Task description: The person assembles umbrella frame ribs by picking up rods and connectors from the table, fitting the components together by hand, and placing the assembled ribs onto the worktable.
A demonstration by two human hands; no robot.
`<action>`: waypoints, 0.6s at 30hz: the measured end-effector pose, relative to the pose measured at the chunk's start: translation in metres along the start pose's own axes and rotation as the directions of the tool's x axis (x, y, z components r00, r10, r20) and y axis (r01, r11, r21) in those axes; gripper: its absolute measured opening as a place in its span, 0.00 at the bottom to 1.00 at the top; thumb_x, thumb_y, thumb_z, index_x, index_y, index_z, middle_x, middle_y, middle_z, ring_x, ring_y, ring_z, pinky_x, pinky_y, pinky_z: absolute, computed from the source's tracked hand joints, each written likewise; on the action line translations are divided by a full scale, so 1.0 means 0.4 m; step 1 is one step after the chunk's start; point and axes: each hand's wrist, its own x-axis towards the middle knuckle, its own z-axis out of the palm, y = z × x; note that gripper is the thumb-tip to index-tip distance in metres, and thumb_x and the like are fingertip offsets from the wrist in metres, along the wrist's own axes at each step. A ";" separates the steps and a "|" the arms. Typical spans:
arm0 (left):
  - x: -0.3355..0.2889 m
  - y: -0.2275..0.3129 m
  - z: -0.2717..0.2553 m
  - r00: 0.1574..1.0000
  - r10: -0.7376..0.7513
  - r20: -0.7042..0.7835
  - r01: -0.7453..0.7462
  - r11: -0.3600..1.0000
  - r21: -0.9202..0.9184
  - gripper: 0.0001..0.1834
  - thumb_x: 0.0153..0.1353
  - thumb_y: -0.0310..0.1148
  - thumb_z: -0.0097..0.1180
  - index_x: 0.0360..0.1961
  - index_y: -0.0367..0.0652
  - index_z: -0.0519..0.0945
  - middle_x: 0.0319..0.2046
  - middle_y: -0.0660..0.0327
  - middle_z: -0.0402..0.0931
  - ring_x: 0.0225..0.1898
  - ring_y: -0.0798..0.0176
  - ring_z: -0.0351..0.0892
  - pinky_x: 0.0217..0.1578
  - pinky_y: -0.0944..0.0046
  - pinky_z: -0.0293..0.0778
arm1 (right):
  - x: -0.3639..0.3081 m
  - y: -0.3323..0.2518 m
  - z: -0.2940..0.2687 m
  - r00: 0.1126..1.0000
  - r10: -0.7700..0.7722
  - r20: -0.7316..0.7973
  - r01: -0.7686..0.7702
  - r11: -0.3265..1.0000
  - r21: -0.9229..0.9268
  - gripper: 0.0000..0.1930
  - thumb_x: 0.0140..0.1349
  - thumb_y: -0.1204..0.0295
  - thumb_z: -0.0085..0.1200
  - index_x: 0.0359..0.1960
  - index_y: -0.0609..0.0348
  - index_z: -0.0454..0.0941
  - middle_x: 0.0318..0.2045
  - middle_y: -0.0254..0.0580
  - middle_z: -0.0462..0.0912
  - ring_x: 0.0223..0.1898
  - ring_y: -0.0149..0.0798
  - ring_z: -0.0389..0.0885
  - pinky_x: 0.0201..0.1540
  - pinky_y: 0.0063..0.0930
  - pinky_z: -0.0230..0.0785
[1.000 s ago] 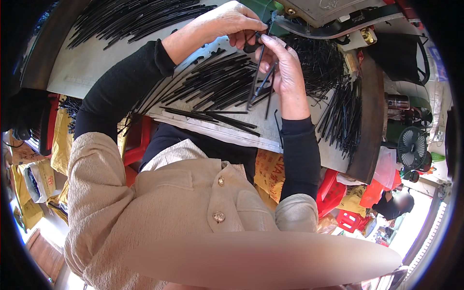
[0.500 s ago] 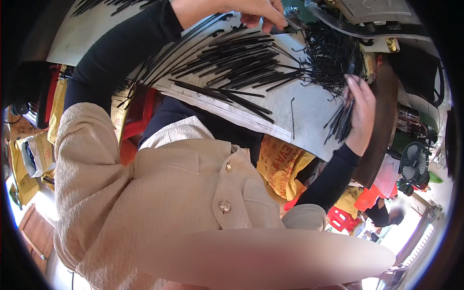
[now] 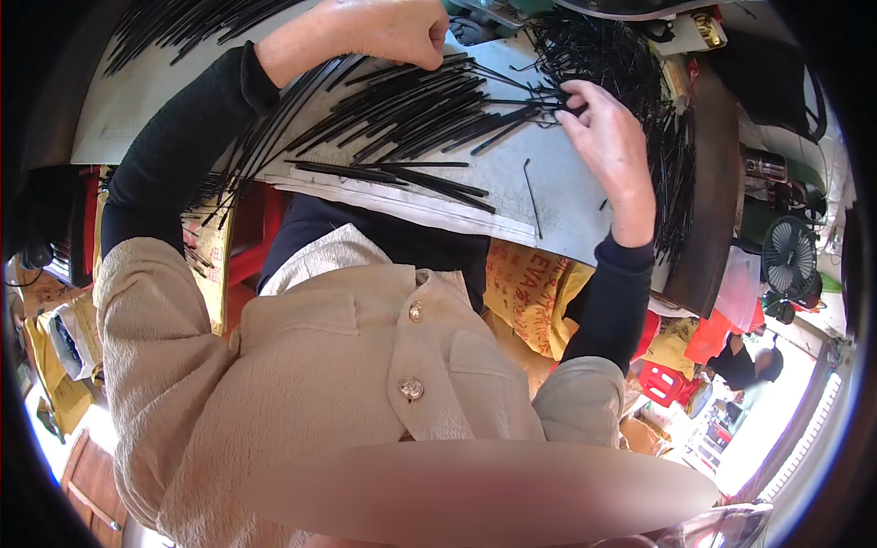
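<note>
Slim black rods [image 3: 411, 114] lie side by side across the pale tabletop [image 3: 571, 215]. Above their far end, my left hand [image 3: 393, 29] is closed with fingers curled; whatever is inside them is hidden. My right hand [image 3: 610, 142] is at the right end of the rods, its thumb and fingers curved round some thin, bent black rod ends. Beyond it rises a tangled heap of thin black rods [image 3: 598, 50]. One single hooked black rod [image 3: 533, 199] lies apart, nearer to me.
More black rods [image 3: 183, 32] cover the far left of the table, and a dense row [image 3: 674, 173] runs along its right edge. Green machinery [image 3: 484, 14] stands at the back. A small fan [image 3: 789, 251] is at the right; yellow printed sacks [image 3: 530, 292] hang below the table.
My right hand has moved left and away from me, from the rods at the right edge to the bent rod ends. My left hand has drawn left, away from the machinery. The view has shifted.
</note>
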 end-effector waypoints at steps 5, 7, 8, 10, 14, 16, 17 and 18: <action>0.046 -0.026 -0.001 0.856 -0.355 0.375 0.422 0.900 -0.112 0.13 0.46 0.39 0.56 0.27 0.40 0.82 0.22 0.51 0.78 0.25 0.51 0.78 0.29 0.58 0.73 | 0.021 -0.011 0.016 0.994 -0.086 -0.061 0.081 0.993 -0.083 0.07 0.54 0.73 0.55 0.34 0.59 0.78 0.29 0.41 0.80 0.30 0.45 0.79 0.33 0.33 0.70; 0.049 -0.026 -0.006 0.895 -0.319 0.312 0.378 0.913 -0.154 0.13 0.47 0.38 0.56 0.27 0.39 0.82 0.22 0.51 0.78 0.24 0.52 0.78 0.28 0.58 0.72 | 0.032 -0.002 0.019 0.998 -0.020 -0.060 0.026 0.995 0.099 0.05 0.53 0.73 0.56 0.30 0.60 0.78 0.25 0.41 0.79 0.26 0.41 0.78 0.30 0.30 0.69; 0.058 -0.021 -0.014 0.892 -0.334 0.303 0.393 0.906 -0.159 0.13 0.47 0.38 0.55 0.27 0.39 0.82 0.21 0.51 0.78 0.23 0.52 0.78 0.27 0.58 0.72 | 0.038 -0.004 0.021 0.998 -0.028 -0.059 0.033 0.994 0.099 0.05 0.53 0.73 0.56 0.30 0.60 0.78 0.25 0.41 0.79 0.26 0.41 0.78 0.30 0.30 0.69; 0.070 -0.016 -0.014 0.896 -0.355 0.268 0.406 0.898 -0.168 0.13 0.47 0.38 0.55 0.27 0.38 0.82 0.20 0.51 0.78 0.21 0.54 0.77 0.26 0.59 0.72 | 0.045 -0.010 0.025 0.996 0.054 -0.074 -0.032 0.961 0.276 0.05 0.52 0.72 0.57 0.28 0.61 0.79 0.22 0.40 0.78 0.23 0.35 0.76 0.28 0.26 0.67; 0.097 0.000 -0.009 0.897 -0.375 0.235 0.421 0.886 -0.193 0.12 0.48 0.37 0.55 0.26 0.38 0.82 0.20 0.52 0.78 0.21 0.56 0.77 0.25 0.60 0.72 | 0.067 -0.017 0.032 0.991 0.065 -0.117 -0.027 0.954 0.300 0.06 0.51 0.72 0.57 0.29 0.60 0.79 0.21 0.39 0.78 0.22 0.32 0.74 0.28 0.24 0.67; 0.104 0.005 0.000 0.881 -0.379 0.284 0.459 0.832 -0.311 0.12 0.49 0.36 0.55 0.27 0.38 0.82 0.20 0.55 0.79 0.21 0.59 0.78 0.25 0.63 0.72 | 0.073 -0.020 0.038 0.989 0.069 -0.128 -0.025 0.946 0.322 0.06 0.52 0.72 0.57 0.30 0.60 0.79 0.22 0.40 0.78 0.22 0.34 0.75 0.28 0.25 0.68; 0.103 0.004 0.004 0.881 -0.379 0.284 0.459 0.833 -0.311 0.12 0.49 0.36 0.55 0.27 0.38 0.82 0.20 0.55 0.79 0.21 0.59 0.78 0.25 0.63 0.72 | 0.073 -0.020 0.039 0.989 0.069 -0.129 -0.025 0.946 0.322 0.06 0.52 0.72 0.57 0.30 0.60 0.79 0.22 0.40 0.78 0.22 0.34 0.75 0.28 0.25 0.68; 0.101 0.001 0.008 0.894 -0.359 0.267 0.434 0.839 -0.326 0.12 0.49 0.36 0.56 0.29 0.38 0.82 0.21 0.56 0.79 0.22 0.61 0.78 0.26 0.64 0.72 | 0.072 -0.021 0.040 0.989 0.062 -0.136 -0.021 0.959 0.283 0.06 0.52 0.72 0.57 0.31 0.60 0.80 0.23 0.40 0.79 0.23 0.35 0.76 0.29 0.26 0.68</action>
